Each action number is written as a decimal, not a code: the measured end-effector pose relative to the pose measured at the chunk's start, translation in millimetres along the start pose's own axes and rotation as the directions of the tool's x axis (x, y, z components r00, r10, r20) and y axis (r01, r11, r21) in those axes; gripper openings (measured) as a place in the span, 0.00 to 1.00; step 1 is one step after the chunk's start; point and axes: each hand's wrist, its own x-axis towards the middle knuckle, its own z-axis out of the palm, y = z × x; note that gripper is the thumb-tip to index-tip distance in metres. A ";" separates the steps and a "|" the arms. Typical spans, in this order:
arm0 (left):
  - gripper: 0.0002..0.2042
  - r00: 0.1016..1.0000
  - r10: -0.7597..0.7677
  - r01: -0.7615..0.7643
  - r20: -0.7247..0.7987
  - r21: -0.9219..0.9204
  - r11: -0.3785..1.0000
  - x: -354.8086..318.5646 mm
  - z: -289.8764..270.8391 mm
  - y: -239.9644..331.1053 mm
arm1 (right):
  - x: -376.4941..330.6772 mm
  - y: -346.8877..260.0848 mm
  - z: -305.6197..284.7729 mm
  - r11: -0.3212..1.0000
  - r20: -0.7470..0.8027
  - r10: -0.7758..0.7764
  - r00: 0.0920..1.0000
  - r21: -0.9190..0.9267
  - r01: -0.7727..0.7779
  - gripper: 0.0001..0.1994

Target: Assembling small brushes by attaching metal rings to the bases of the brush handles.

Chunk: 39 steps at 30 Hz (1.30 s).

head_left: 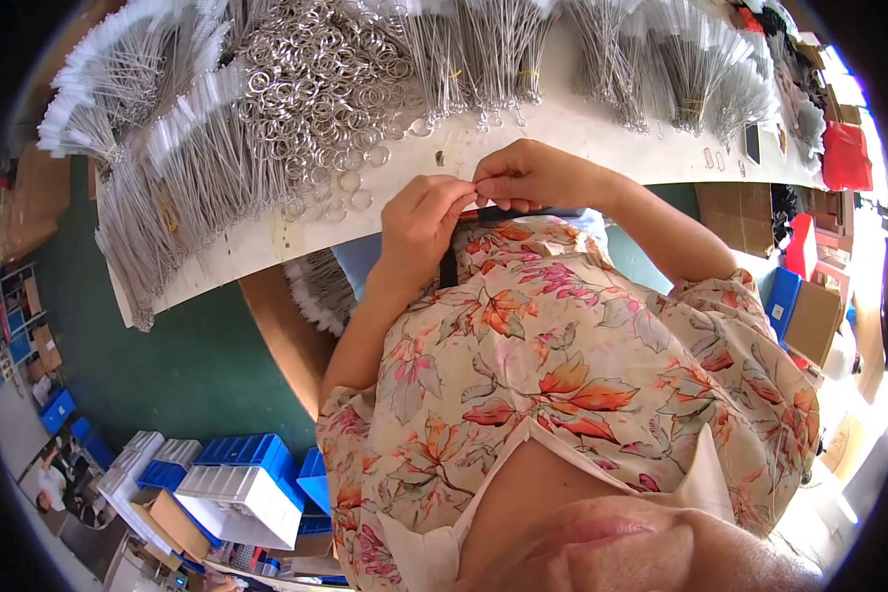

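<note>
My left hand [419, 222] and my right hand [538, 178] meet at the near edge of the pale table [405, 183]. Both are closed, with thumbs and fingertips pinched together and touching. Whatever they hold is too small and too covered by the fingers to make out. A black strip [449, 264] hangs below my left hand; whether it is held cannot be seen. Beyond the hands lies a large heap of silver metal rings [316, 74], with several loose rings [350, 181] spread toward the near edge.
Bundles of thin grey wires with whitish ends lie left [212, 163], at the back [479, 54] and right [686, 74] on the table. A dark phone-like object [752, 143] rests at right. Below stand cardboard [735, 215] and blue-and-white bins [242, 493]. Another person [54, 488] is far left.
</note>
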 end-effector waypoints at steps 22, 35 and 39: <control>0.04 0.917 -0.281 0.209 -0.283 -0.260 0.943 53.0 -39.9 12.9 | 22.2 -48.3 6.0 0.802 -0.374 -0.436 0.819 0.250 0.542 0.07; 0.09 0.871 -0.462 0.363 0.165 -0.850 0.382 51.3 -77.0 34.7 | 23.8 -38.1 26.1 0.286 -0.238 -0.958 0.159 -0.800 0.528 0.13; 0.13 0.929 -0.369 0.341 0.031 -0.459 0.820 52.8 -86.4 49.7 | 21.7 -46.3 19.8 0.255 -0.171 -0.965 0.198 -0.786 0.563 0.09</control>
